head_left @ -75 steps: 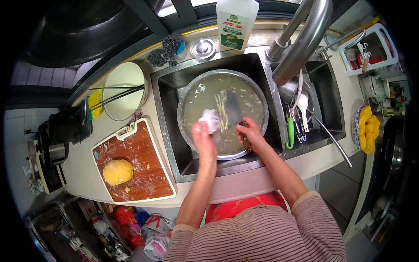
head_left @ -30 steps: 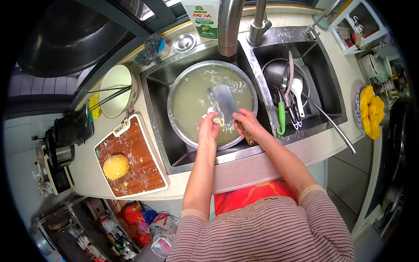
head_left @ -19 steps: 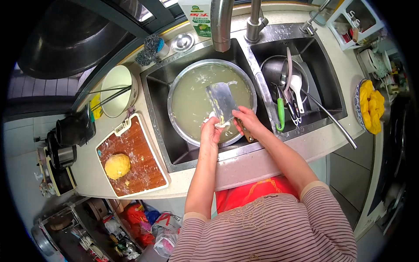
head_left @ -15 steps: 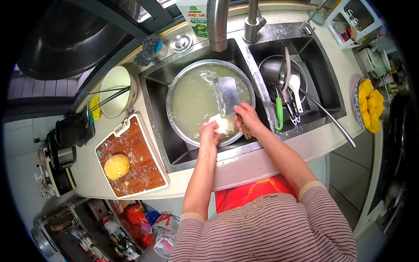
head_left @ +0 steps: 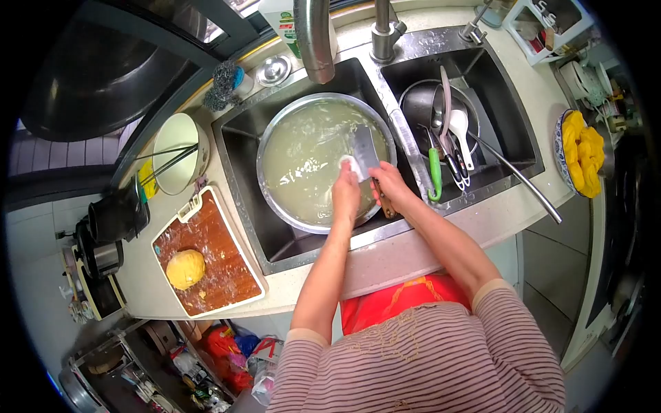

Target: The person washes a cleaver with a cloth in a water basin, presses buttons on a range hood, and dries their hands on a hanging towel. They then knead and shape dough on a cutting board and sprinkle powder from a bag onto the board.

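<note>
My right hand (head_left: 389,187) is closed round the brown wooden handle of a cleaver (head_left: 368,148). Its broad metal blade points away from me, over a metal basin (head_left: 264,189) of cloudy water in the left sink bowl. My left hand (head_left: 346,191) presses a crumpled white cloth (head_left: 348,164) against the left side of the blade; much of the cloth is hidden by the fingers. On a brown cutting board (head_left: 224,255) to the left rests a rounded yellow lump of dough (head_left: 186,269), with whitish residue and crumbs around it.
A faucet (head_left: 315,41) overhangs the basin. The right sink bowl holds a pan (head_left: 420,103) with several utensils and a long metal rod (head_left: 520,180) jutting over the counter. A pale bowl with chopsticks (head_left: 172,131) stands left; a bowl of yellow pieces (head_left: 582,155) stands right.
My left hand has moved up and away from me with the white cloth, along the cleaver blade. My right hand keeps its grip on the handle. The view has shifted slightly.
</note>
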Demonstrator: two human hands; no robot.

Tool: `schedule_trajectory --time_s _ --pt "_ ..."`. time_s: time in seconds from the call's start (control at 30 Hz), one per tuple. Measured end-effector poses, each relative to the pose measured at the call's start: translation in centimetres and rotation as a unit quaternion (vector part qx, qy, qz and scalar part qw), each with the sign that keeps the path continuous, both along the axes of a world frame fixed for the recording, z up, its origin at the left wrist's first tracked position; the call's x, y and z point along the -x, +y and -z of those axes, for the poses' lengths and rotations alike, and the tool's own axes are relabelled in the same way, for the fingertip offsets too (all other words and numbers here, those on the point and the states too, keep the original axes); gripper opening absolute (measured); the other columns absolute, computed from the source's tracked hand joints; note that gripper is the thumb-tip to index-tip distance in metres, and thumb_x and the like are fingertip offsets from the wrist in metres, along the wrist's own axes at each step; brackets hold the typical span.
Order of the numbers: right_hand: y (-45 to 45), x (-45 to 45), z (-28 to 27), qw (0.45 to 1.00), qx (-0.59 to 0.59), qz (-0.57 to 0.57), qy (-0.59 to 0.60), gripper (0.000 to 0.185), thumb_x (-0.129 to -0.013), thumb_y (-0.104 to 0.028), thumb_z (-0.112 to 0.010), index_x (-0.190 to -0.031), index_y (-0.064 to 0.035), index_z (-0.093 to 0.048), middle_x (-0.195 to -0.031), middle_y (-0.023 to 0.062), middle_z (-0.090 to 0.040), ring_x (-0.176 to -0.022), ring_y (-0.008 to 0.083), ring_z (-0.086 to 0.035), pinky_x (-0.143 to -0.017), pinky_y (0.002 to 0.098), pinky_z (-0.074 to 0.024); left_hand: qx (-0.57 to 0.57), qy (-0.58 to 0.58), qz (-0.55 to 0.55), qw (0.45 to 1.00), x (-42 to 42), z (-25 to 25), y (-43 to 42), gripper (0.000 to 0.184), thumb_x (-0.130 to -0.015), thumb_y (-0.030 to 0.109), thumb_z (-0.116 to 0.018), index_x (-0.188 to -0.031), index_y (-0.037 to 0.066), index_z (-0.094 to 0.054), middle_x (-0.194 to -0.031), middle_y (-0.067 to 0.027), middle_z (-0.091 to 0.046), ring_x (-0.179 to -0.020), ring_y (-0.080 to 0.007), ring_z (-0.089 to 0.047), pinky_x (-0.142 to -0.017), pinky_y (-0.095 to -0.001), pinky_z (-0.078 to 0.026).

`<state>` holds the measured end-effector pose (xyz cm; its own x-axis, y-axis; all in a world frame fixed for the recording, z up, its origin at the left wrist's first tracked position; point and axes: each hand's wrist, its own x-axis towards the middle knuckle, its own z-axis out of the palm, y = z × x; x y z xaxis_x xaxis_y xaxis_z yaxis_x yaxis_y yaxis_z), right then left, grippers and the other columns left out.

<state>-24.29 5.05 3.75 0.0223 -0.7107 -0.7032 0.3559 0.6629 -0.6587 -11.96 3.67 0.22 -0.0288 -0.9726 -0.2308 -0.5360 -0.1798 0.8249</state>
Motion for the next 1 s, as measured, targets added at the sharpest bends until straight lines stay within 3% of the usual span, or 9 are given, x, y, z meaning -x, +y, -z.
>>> schedule_trajectory --time_s 0.13,0.23,0.33,0.43,0.57,0.63,0.73,0.83,1.0 --pt "-0.6 0.2 -0.1 0.999 -0.019 0.040 -0.021 0.016 -0.082 -0.021 -0.050 -0.087 -0.0090 -0.041 -0.060 0.0030 -0.046 -0.039 0.0133 -0.043 -0.031 0.0288 -0.0349 -0.065 -0.021 0.037 0.997 1.7 -6.4 0.7 0.032 -0.088 0.013 -0.041 -0.117 0.000 -0.046 -0.098 -0.0217 -0.059 -0.082 -0.0340 -0.059 -0.070 -0.0406 -0.045" --pt "-0.6 0.5 -0.3 0.998 -0.044 0.040 -0.020 0.017 -0.081 -0.021 -0.051 -0.088 -0.0086 -0.041 -0.058 0.0037 -0.046 -0.039 0.0139 -0.044 -0.031 0.0302 -0.0353 0.184 -0.127 0.145 0.964 1.2 -2.7 2.5 0.035 -0.084 0.009 -0.043 -0.117 0.002 -0.046 -0.116 -0.0201 -0.050 -0.094 -0.0337 -0.057 -0.075 -0.0416 -0.045" --pt "-0.3 0.5 0.3 0.999 -0.036 0.013 -0.024 0.017 -0.081 -0.019 -0.051 -0.088 -0.0080 -0.041 -0.057 0.0041 -0.046 -0.038 0.0141 -0.044 -0.030 0.0302 -0.0358 0.231 -0.151 0.115 0.954 -0.2 0.3 -0.3 0.036 -0.080 0.007 -0.044 -0.116 0.002 -0.048 -0.110 -0.0219 -0.053 -0.097 -0.0359 -0.055 -0.080 -0.0437 -0.043" --pt "-0.2 0.9 0.6 0.998 -0.020 -0.031 -0.053 0.017 -0.081 -0.018 -0.050 -0.089 -0.0067 -0.041 -0.056 0.0046 -0.046 -0.037 0.0144 -0.044 -0.029 0.0302 -0.0363 0.050 -0.178 0.097 0.978 -2.0 0.1 -3.7 0.035 -0.080 0.006 -0.044 -0.114 0.002 -0.049 -0.103 -0.0234 -0.056 -0.093 -0.0379 -0.055 -0.079 -0.0434 -0.043" --pt "-0.3 0.9 0.8 0.998 -0.018 -0.037 -0.043 0.014 -0.082 -0.018 -0.050 -0.085 -0.0062 -0.042 -0.060 0.0054 -0.048 -0.038 0.0137 -0.044 -0.030 0.0279 -0.0370 -0.058 -0.020 -0.097 0.993 -5.9 4.9 -5.4 0.033 -0.081 0.003 -0.046 -0.113 -0.001 -0.050 -0.102 -0.0178 -0.058 -0.084 -0.0274 -0.060 -0.071 -0.0361 -0.048" --pt "-0.3 0.6 1.3 0.998 -0.025 -0.033 -0.037 0.014 -0.083 -0.018 -0.050 -0.085 -0.0058 -0.043 -0.060 0.0053 -0.048 -0.038 0.0133 -0.044 -0.030 0.0275 -0.0370 -0.152 0.135 -0.211 0.956 -6.4 5.4 -5.5 0.029 -0.081 0.005 -0.049 -0.109 -0.003 -0.051 -0.094 -0.0151 -0.060 -0.077 -0.0236 -0.060 -0.067 -0.0338 -0.048" --pt "-0.3 0.6 0.7 0.997 -0.036 -0.075 -0.002 0.014 -0.083 -0.017 -0.049 -0.086 -0.0051 -0.043 -0.060 0.0049 -0.047 -0.038 0.0127 -0.044 -0.029 0.0270 -0.0369 -0.088 0.359 -0.309 0.877 -4.5 1.8 -5.5 0.028 -0.081 0.009 -0.054 -0.106 -0.003 -0.053 -0.090 -0.0092 -0.060 -0.076 -0.0155 -0.059 -0.064 -0.0305 -0.048" --pt "-0.2 0.4 0.7 0.995 -0.020 -0.096 0.004 0.015 -0.083 -0.018 -0.049 -0.087 -0.0045 -0.044 -0.059 0.0044 -0.047 -0.038 0.0124 -0.044 -0.030 0.0271 -0.0369 0.036 0.171 -0.117 0.978 -2.2 -1.8 -5.2 0.027 -0.080 0.011 -0.055 -0.103 -0.002 -0.054 -0.094 -0.0128 -0.060 -0.084 -0.0218 -0.059 -0.071 -0.0337 -0.048" --pt "-0.4 0.3 0.1 0.993 -0.006 -0.113 0.020 0.013 -0.083 -0.016 -0.047 -0.087 -0.0040 -0.044 -0.058 0.0039 -0.045 -0.037 0.0115 -0.042 -0.029 0.0270 -0.0357 0.191 -0.054 0.036 0.979 0.0 1.3 -5.4 0.027 -0.076 0.006 -0.055 -0.101 -0.003 -0.055 -0.095 -0.0196 -0.058 -0.088 -0.0295 -0.057 -0.076 -0.0356 -0.045"
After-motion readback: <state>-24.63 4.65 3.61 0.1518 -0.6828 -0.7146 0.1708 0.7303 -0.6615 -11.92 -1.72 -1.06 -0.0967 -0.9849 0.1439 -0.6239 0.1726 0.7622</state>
